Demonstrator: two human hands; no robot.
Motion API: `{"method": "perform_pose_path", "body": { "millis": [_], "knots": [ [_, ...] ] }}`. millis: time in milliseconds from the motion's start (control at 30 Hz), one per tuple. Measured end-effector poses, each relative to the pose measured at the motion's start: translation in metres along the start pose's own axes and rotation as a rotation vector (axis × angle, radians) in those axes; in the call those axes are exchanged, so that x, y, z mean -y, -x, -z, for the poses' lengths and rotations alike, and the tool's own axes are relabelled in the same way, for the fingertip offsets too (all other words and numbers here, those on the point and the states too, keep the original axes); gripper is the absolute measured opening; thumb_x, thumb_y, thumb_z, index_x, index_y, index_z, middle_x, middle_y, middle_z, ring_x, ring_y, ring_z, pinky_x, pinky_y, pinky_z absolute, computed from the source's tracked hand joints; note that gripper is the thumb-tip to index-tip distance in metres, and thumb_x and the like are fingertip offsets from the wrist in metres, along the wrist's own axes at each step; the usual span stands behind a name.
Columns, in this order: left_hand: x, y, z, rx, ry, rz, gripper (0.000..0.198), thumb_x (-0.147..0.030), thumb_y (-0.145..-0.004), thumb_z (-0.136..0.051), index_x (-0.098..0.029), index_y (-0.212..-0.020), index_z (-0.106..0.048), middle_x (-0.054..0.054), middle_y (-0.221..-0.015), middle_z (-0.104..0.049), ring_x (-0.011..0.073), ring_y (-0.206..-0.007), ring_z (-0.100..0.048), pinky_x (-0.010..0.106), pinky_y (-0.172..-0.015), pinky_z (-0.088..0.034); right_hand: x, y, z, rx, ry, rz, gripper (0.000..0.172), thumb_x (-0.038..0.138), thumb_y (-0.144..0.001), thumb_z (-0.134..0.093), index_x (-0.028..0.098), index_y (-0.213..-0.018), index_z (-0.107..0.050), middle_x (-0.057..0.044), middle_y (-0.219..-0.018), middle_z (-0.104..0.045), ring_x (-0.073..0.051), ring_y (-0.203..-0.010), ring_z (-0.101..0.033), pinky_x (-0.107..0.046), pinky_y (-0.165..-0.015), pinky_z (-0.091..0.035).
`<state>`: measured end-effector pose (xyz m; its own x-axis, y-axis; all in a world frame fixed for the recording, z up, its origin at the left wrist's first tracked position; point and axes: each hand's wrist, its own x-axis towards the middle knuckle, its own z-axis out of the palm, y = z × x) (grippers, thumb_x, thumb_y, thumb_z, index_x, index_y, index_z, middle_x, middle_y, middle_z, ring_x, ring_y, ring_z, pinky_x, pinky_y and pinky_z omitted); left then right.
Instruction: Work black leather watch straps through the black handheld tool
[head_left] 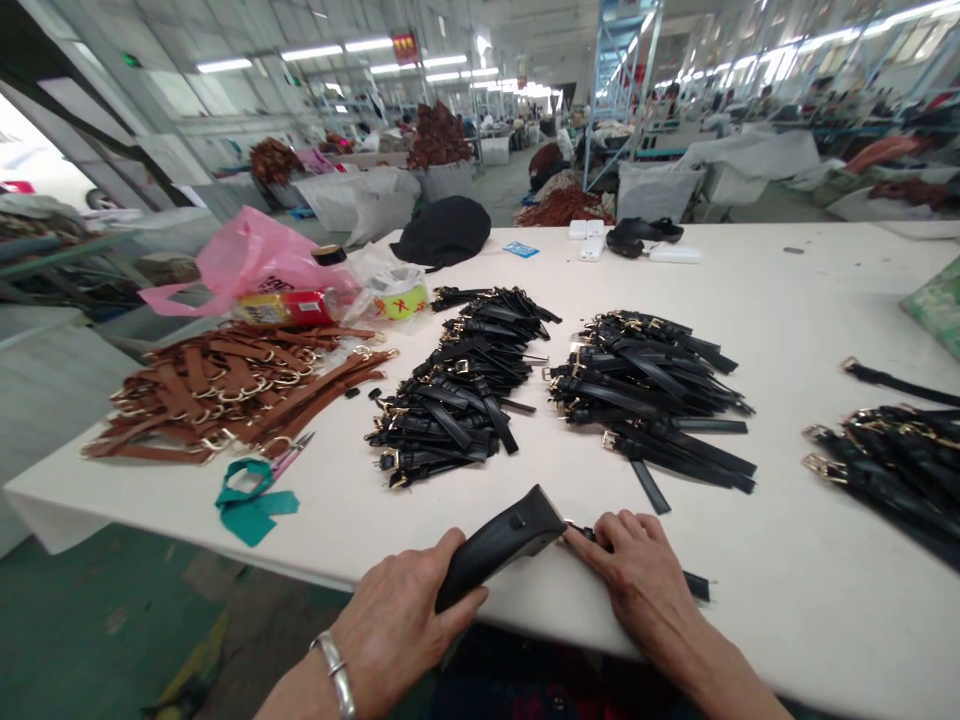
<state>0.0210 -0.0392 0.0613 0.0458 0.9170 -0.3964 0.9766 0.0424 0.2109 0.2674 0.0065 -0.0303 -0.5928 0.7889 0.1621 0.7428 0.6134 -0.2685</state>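
My left hand [401,625] grips a black handheld tool [499,545] at the table's near edge, its tip pointing up and right. My right hand [637,575] lies flat on a black strap [696,585], pressing it to the white table [787,590], with fingertips close to the tool's tip. A silver bracelet is on my left wrist. Two piles of black straps with gold buckles [465,395] [649,395] lie just beyond my hands. Another black pile [896,465] sits at the right.
A heap of brown straps [225,390] lies at the left, with green scissors and tape [255,495] in front. A pink bag [251,255], a bottle and a black cap [446,230] sit farther back. Workstations and other people fill the hall behind.
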Motion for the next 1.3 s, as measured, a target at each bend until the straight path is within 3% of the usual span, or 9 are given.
{"method": "perform_pose_path", "body": {
  "millis": [200, 333, 500, 867, 1133, 1300],
  "knots": [
    [-0.005, -0.002, 0.001, -0.010, -0.033, -0.039, 0.022, -0.044, -0.079, -0.044, -0.026, -0.092, -0.047, 0.001, -0.076, -0.063, 0.0203, -0.070, -0.059, 0.027, -0.058, -0.036, -0.008, 0.001, -0.004, -0.003, -0.093, 0.048, 0.049, 0.010, -0.078, -0.048, 0.031, -0.122, -0.043, -0.004, -0.082, -0.053, -0.019, -0.078, -0.046, -0.037, -0.075, -0.034],
    [-0.014, -0.010, 0.001, -0.033, -0.107, -0.112, 0.023, -0.044, -0.078, -0.044, -0.026, -0.092, -0.046, 0.001, -0.077, -0.063, 0.0218, -0.071, -0.059, 0.028, -0.058, -0.037, -0.014, 0.008, -0.013, -0.144, -0.262, -0.054, 0.033, 0.020, -0.081, -0.049, 0.020, -0.114, -0.049, -0.007, -0.090, -0.055, -0.020, -0.084, -0.049, -0.035, -0.076, -0.041],
    [-0.019, -0.016, 0.002, -0.023, -0.179, -0.147, 0.023, -0.043, -0.079, -0.043, -0.025, -0.094, -0.046, 0.002, -0.079, -0.064, 0.0235, -0.073, -0.059, 0.031, -0.061, -0.040, -0.016, 0.012, -0.016, -0.264, -0.334, -0.095, 0.018, 0.023, -0.080, -0.053, 0.022, -0.097, -0.058, -0.006, -0.097, -0.057, -0.020, -0.090, -0.052, -0.035, -0.078, -0.043],
    [-0.013, -0.019, 0.002, 0.000, -0.212, -0.138, 0.023, -0.041, -0.079, -0.042, -0.025, -0.096, -0.046, 0.004, -0.080, -0.064, 0.0256, -0.074, -0.060, 0.035, -0.062, -0.043, -0.010, 0.009, -0.012, -0.249, -0.363, -0.163, 0.009, 0.022, -0.077, -0.056, 0.024, -0.082, -0.063, -0.003, -0.087, -0.060, -0.018, -0.082, -0.054, -0.034, -0.074, -0.040],
    [-0.015, -0.018, 0.005, 0.040, -0.205, -0.099, 0.029, -0.041, -0.079, -0.041, -0.023, -0.101, -0.047, 0.006, -0.084, -0.064, 0.0254, -0.080, -0.059, 0.035, -0.067, -0.043, -0.009, -0.001, 0.004, -0.078, -0.364, -0.102, 0.007, 0.021, -0.079, -0.050, 0.020, -0.073, -0.052, -0.002, -0.080, -0.055, -0.016, -0.078, -0.050, -0.032, -0.074, -0.035],
    [-0.020, -0.016, 0.016, 0.096, -0.187, -0.102, 0.028, -0.039, -0.080, -0.040, -0.022, -0.101, -0.047, 0.007, -0.086, -0.063, 0.0251, -0.081, -0.059, 0.034, -0.068, -0.044, -0.008, -0.004, 0.002, -0.084, -0.367, -0.137, 0.015, 0.023, -0.085, -0.040, 0.019, -0.072, -0.047, -0.001, -0.076, -0.054, -0.015, -0.074, -0.049, -0.030, -0.072, -0.033]
  ]
}}
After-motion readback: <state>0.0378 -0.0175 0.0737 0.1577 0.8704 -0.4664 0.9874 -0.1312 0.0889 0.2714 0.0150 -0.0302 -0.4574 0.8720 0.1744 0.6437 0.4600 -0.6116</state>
